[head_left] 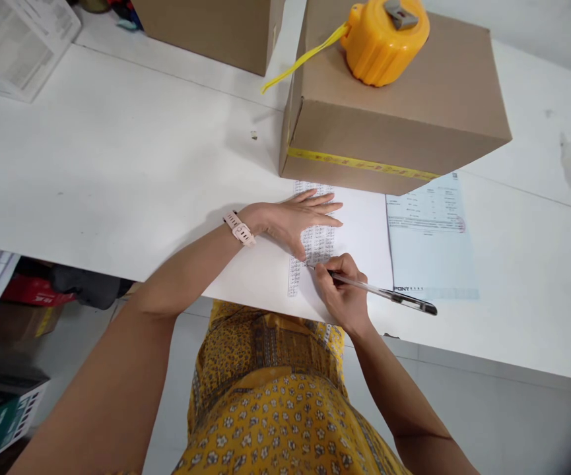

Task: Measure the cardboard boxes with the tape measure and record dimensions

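My left hand (298, 218) lies flat, fingers spread, on a white sheet (359, 231) printed with columns of small text, holding it against the white table (117, 171). A pale pink watch sits on that wrist. My right hand (342, 293) grips a clear pen (389, 295) with a black cap end, its tip touching the sheet near the printed column. A cardboard box (399, 125) stands just beyond the sheet, a yellow measuring tape strip running along its lower front edge. An orange tape reel (384, 39) rests on top of the box.
A pale blue printed form (431, 237) lies right of the white sheet. A second cardboard box (210, 30) stands at the back, and a printed white carton (18, 46) at the far left. Boxes and clutter (8, 409) sit on the floor under the table's left side.
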`<state>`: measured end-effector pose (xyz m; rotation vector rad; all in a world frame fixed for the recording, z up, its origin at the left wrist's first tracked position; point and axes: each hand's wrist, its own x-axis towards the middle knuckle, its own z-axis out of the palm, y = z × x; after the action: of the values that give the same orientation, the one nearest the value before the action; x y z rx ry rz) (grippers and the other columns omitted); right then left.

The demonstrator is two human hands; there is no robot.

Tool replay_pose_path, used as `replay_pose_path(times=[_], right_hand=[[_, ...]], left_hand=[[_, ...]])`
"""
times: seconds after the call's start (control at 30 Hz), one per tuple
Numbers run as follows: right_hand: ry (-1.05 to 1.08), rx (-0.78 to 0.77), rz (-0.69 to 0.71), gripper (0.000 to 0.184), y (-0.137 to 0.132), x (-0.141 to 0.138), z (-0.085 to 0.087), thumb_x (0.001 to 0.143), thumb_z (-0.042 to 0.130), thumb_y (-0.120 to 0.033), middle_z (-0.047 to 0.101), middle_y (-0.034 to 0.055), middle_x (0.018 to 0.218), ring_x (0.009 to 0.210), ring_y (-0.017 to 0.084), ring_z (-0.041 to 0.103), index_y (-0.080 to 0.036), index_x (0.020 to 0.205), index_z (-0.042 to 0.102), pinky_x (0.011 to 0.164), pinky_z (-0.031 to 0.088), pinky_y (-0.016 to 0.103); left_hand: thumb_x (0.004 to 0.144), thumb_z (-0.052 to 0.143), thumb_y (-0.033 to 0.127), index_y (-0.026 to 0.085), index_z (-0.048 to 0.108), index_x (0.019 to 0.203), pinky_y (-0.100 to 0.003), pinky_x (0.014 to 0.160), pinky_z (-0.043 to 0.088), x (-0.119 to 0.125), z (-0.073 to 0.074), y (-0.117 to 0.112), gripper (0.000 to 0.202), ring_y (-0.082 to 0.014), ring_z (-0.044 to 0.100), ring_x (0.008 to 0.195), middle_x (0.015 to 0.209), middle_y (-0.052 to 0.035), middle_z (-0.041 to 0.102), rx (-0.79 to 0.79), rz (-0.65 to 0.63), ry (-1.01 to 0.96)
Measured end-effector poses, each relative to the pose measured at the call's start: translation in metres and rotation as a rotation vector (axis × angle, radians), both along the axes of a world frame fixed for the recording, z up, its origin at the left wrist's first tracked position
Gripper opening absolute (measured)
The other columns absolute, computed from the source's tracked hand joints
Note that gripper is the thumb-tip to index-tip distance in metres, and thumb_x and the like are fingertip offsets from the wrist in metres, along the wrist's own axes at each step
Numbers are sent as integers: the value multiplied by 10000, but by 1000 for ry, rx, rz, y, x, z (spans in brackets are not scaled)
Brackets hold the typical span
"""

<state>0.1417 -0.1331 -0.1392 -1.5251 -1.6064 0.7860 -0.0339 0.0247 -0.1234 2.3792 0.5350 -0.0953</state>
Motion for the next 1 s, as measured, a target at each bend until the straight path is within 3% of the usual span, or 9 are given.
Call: replay_pose_path(times=[0.33, 0.57, 0.77, 1.0], right_hand=[[-3, 6, -6, 229, 0, 0, 0, 907, 631, -266, 522, -68, 584, 490, 95, 448, -240, 730, 489, 490, 348, 243], [-7, 10, -24, 236, 1, 0, 0, 905, 631, -266, 539, -67, 599, 489, 93, 449, -242, 730, 475, 490, 346, 243], [-3, 10, -11, 247, 0, 1, 0, 920, 623, -270, 508, -72, 599, 497, 94, 430, -245, 739, 456, 497, 343, 247], [-13, 15, -19, 244, 0, 0, -1, 921, 616, -270, 512, -70, 600, 490, 96, 424, -248, 742, 452, 491, 340, 253]], left_hand=[[746, 759, 555, 267, 368, 1602, -466, 1291, -73, 1, 0, 0, 985, -286, -38, 1624, 1759, -31, 73, 12, 2, 9], [762, 741, 568, 223, 367, 1603, -450, 1289, -86, 0, 2, -1, 983, -266, -49, 1625, 1758, -67, 75, 15, -3, 9], [759, 729, 606, 248, 357, 1609, -438, 1288, -100, 0, 2, 0, 995, -281, -52, 1624, 1762, -36, 68, 1, -3, 8], [752, 731, 624, 223, 372, 1602, -452, 1286, -93, -1, 2, 0, 1006, -305, -45, 1622, 1760, -57, 83, -19, -2, -13]])
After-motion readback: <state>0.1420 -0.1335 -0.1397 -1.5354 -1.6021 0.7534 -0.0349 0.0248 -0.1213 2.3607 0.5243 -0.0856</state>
